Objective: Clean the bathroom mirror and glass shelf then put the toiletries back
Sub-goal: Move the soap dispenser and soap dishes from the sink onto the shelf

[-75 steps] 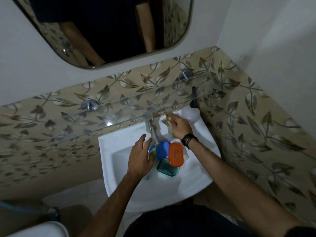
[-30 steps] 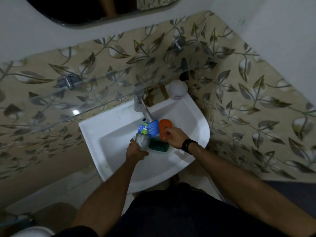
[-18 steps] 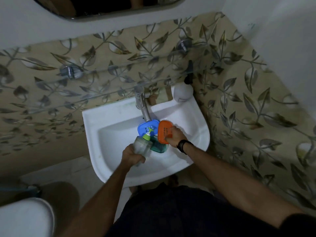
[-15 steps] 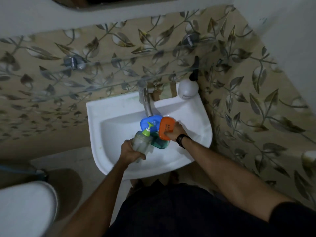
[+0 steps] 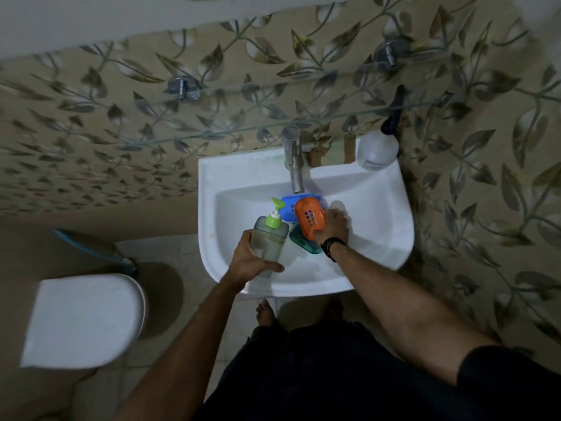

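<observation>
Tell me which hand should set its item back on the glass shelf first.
Left, probably. The left hand already grips the clear soap pump bottle with the green nozzle, lifted clear; the right hand holds the orange soap dish among others.

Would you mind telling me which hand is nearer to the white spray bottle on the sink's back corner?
Right. The right hand holds the orange soap dish in the basin, below the spray bottle; the left hand grips the soap dispenser farther away.
</observation>
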